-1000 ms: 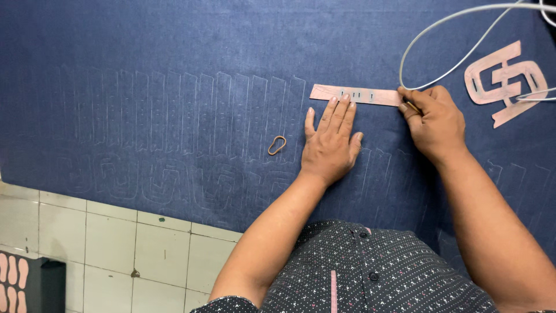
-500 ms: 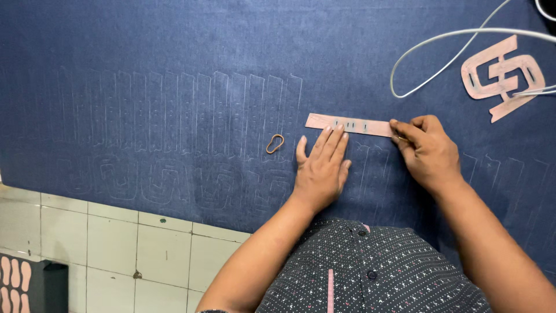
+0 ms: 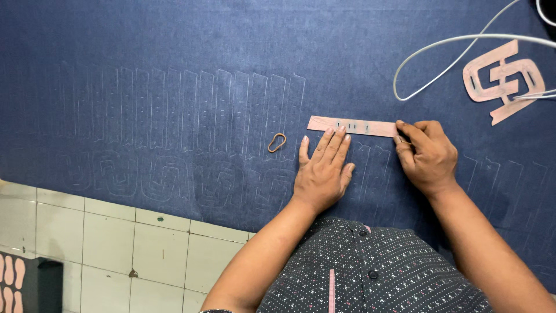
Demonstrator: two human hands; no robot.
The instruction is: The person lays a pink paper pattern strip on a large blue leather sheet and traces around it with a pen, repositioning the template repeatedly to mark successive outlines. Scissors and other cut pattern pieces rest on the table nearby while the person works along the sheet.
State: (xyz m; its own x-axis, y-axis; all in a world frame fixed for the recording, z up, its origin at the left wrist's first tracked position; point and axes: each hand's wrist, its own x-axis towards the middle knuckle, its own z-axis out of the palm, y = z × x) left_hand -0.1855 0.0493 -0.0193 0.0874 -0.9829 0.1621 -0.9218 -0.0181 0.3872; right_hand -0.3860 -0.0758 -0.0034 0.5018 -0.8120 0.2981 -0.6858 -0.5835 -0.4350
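A dark blue denim sheet [image 3: 174,46] covers the table, marked with rows of chalk outlines [image 3: 191,110]. On it lies a narrow pink template strip [image 3: 370,126] with small slots. My left hand [image 3: 321,171] rests flat on the cloth, its fingertips pressing the strip's lower edge. My right hand [image 3: 425,156] is at the strip's right end, thumb and forefinger pinched on a small marking piece that is mostly hidden.
A tan rubber band [image 3: 277,142] lies left of my left hand. A white cable [image 3: 440,43] loops at the upper right, beside pink cut-out templates [image 3: 504,78]. The cloth's near edge hangs over a white tiled floor [image 3: 87,243].
Both hands and the pink strip have shifted nearer to me across the cloth. The rubber band and the templates stayed where they were.
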